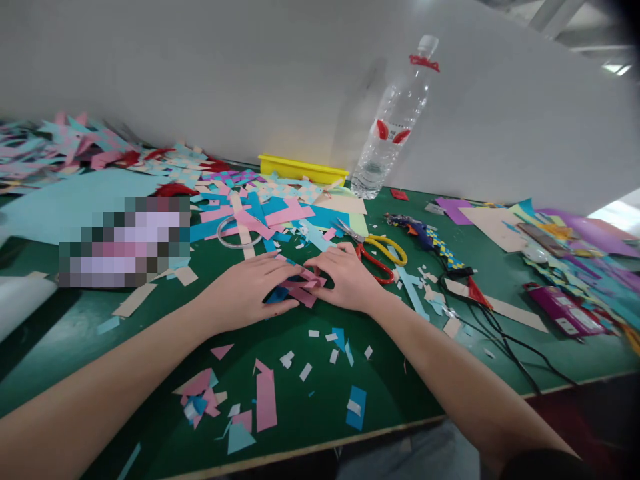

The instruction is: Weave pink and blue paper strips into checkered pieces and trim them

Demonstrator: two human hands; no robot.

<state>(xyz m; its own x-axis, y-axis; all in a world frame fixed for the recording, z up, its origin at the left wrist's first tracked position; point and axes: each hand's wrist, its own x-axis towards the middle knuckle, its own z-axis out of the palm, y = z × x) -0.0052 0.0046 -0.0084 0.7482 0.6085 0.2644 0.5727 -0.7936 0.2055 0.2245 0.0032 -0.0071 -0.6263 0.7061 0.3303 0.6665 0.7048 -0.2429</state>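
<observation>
My left hand (250, 290) and my right hand (345, 277) meet over the middle of the green table. Between their fingers are folded pink and blue paper strips (303, 295), apparently interlaced; how they cross is partly hidden. Both hands are closed on this paper, the left from its left side and the right from its right end. Just beyond my right hand lie scissors (363, 239) with one yellow and one red handle, blades apart. A clear round ring (220, 233) rests on paper strips beyond my left hand.
A tilted-looking plastic bottle (390, 133) and a yellow tray (305, 171) stand by the grey partition. Paper strips pile up at the far left. A pixelated object (130, 243) lies left. Right are a glue gun (415, 230) with black cord and a purple pack (565, 310). Scraps litter the front.
</observation>
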